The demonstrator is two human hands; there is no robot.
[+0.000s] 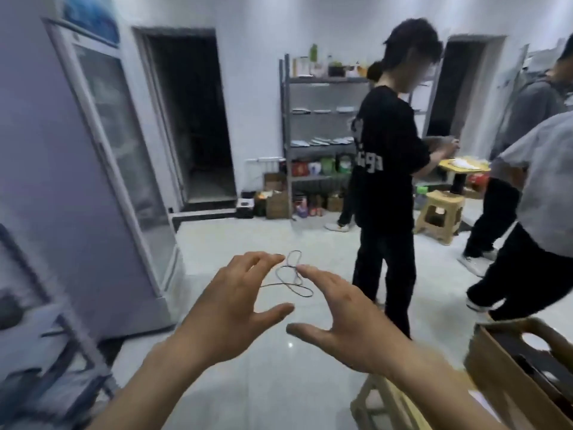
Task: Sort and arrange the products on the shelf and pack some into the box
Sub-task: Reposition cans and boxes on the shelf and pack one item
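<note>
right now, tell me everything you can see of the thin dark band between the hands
The band is a very thin, dark loop, perhaps elastic, twisted into slack coils like a loose figure eight. It hangs in the air between the left hand and the right hand, meeting the fingers of both near their tips; the exact hold is too fine to tell.

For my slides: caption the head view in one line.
The left hand and right hand hold a thin dark cord loop between them; cardboard box lower right, stocked shelf beyond.
</note>
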